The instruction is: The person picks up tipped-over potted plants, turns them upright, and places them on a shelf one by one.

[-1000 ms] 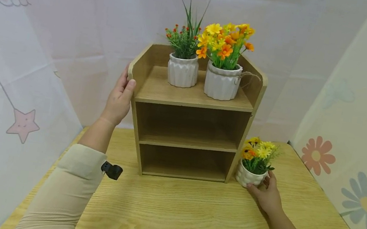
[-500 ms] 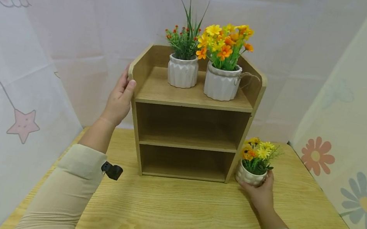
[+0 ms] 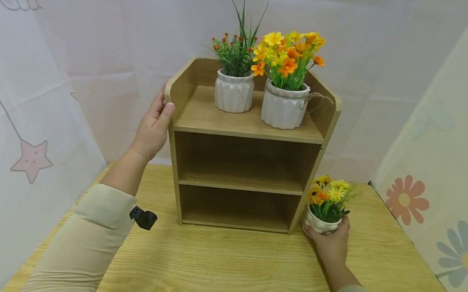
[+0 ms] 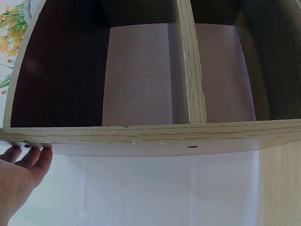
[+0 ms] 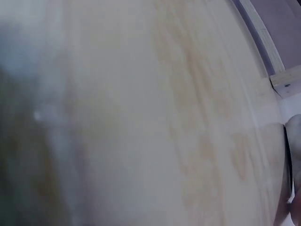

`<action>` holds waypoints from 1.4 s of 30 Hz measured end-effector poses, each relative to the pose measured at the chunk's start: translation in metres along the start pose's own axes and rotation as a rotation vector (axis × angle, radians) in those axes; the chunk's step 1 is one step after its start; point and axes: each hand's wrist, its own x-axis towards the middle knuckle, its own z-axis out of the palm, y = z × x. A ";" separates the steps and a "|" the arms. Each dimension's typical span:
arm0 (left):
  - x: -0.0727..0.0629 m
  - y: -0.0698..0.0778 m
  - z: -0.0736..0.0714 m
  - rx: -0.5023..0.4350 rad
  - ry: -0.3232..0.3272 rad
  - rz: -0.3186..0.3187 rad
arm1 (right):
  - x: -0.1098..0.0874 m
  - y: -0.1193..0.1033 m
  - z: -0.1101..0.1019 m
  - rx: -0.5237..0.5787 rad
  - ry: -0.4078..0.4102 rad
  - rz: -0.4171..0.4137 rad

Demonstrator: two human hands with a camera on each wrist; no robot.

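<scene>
A wooden shelf unit stands on the table. My left hand rests against the outer side of its upper left panel; in the left wrist view the fingertips press that panel with fairly straight fingers. At the unit's lower right, my right hand grips a small white flowerpot holding yellow and orange flowers. The thumb lies across the pot's front, with the fingers round its right side. The hand hides the pot's base, so I cannot tell whether it touches the table. The right wrist view is mostly blurred.
On the top shelf stand a white pot with red-tipped greenery and grass, and another white pot of yellow-orange flowers with a twine bow. The wood-grain table extends in front. Patterned cloth hangs behind and at both sides.
My right hand has shifted left and closed further round the small flowerpot, its thumb now across the front. The left hand stays in place on the shelf unit.
</scene>
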 end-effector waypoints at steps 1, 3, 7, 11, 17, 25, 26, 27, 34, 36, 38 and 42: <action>0.000 0.000 0.000 -0.001 0.000 0.001 | 0.000 -0.001 -0.002 -0.001 -0.012 0.006; 0.000 -0.001 0.000 -0.004 0.001 0.000 | 0.000 -0.003 -0.006 0.004 -0.036 0.018; -0.001 -0.001 0.000 0.004 0.002 0.001 | 0.000 -0.006 -0.015 0.008 -0.096 0.035; -0.001 0.000 0.000 0.012 0.003 0.004 | 0.001 -0.012 -0.025 0.015 -0.133 0.061; -0.001 0.000 -0.001 0.016 0.008 0.000 | 0.007 -0.032 -0.049 0.038 -0.152 0.051; 0.000 0.001 0.000 0.008 -0.010 -0.005 | 0.023 -0.070 -0.082 -0.027 -0.135 0.047; 0.000 0.001 0.000 0.006 -0.013 -0.004 | 0.026 -0.075 -0.086 -0.031 -0.134 0.051; 0.000 0.001 0.000 0.006 -0.014 -0.003 | 0.028 -0.080 -0.089 -0.030 -0.127 0.047; 0.000 0.002 0.001 0.017 -0.011 -0.011 | 0.041 -0.112 -0.107 -0.008 -0.097 0.011; 0.000 0.002 0.001 0.014 -0.007 -0.012 | 0.044 -0.120 -0.112 -0.051 -0.079 -0.006; 0.000 0.001 0.001 0.016 -0.002 -0.013 | 0.046 -0.129 -0.116 -0.074 -0.059 -0.029; 0.000 0.000 0.000 0.015 0.004 -0.009 | 0.050 -0.145 -0.123 -0.081 -0.045 -0.052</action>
